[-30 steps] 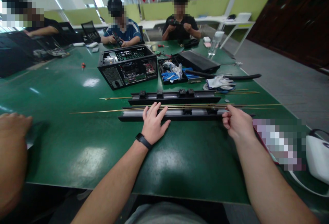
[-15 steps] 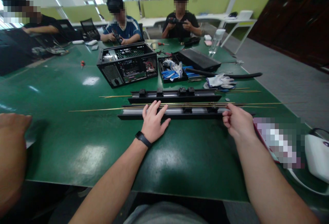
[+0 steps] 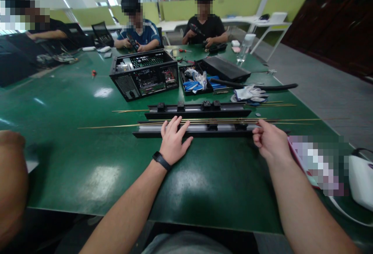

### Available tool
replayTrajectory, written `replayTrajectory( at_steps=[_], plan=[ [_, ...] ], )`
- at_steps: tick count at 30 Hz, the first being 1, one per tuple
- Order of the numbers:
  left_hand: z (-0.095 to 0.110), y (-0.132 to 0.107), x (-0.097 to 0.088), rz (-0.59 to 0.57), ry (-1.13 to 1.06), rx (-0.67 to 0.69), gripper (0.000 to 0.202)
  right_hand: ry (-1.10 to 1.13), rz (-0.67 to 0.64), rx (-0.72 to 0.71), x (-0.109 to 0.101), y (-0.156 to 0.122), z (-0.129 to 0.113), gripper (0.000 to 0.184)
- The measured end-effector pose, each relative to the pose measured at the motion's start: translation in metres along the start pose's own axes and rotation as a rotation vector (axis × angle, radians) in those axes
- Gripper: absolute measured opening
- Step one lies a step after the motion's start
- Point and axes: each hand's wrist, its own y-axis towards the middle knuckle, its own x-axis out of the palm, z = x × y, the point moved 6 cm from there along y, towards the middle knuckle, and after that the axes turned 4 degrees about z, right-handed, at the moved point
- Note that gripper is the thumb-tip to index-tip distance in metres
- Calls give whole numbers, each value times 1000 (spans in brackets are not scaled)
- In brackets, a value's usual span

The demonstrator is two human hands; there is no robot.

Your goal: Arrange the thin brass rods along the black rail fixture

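My left hand point(image 3: 174, 140) lies flat, fingers spread, on the near black rail point(image 3: 212, 129) that stretches across the green table point(image 3: 96, 176). My right hand point(image 3: 269, 139) is curled at the rail's right end, pinching one of the thin brass rods point(image 3: 116, 125) that run along it. A second black rail point(image 3: 198, 110) lies parallel just behind. A black band is on my left wrist.
Behind the rails stand an open black computer case point(image 3: 144, 73), a tray of blue-white gloves point(image 3: 194, 80), a flat black panel point(image 3: 225, 69), loose gloves point(image 3: 249, 93), a hose and a bottle point(image 3: 244, 48). Three people work at the far side. Another person's arm point(image 3: 11, 184) rests left.
Both my hands stay put on the rail and rods. The arm at the left has drawn back slightly; the person opposite has lowered their hands.
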Motion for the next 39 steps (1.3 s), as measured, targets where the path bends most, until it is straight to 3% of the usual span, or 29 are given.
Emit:
replayTrajectory(
  at_steps=[8, 15, 21, 27, 33, 39],
  plan=[
    [2, 0, -1, -4, -8, -2, 59, -28, -66, 0, 3, -3, 3, 43],
    [3, -1, -1, -4, 4, 12, 59, -8, 83, 5, -8, 2, -1, 32],
    [3, -1, -2, -4, 3, 8, 59, -17, -54, -9, 1, 0, 6, 42],
    [3, -1, -1, -7, -9, 11, 58, 6, 65, -17, -9, 7, 4, 36],
    [3, -1, -2, -10, -12, 0, 59, -17, -21, -5, 0, 2, 6, 35],
    [4, -1, -2, -5, -10, 10, 58, -17, 82, 5, -13, 13, 3, 40]
  ],
)
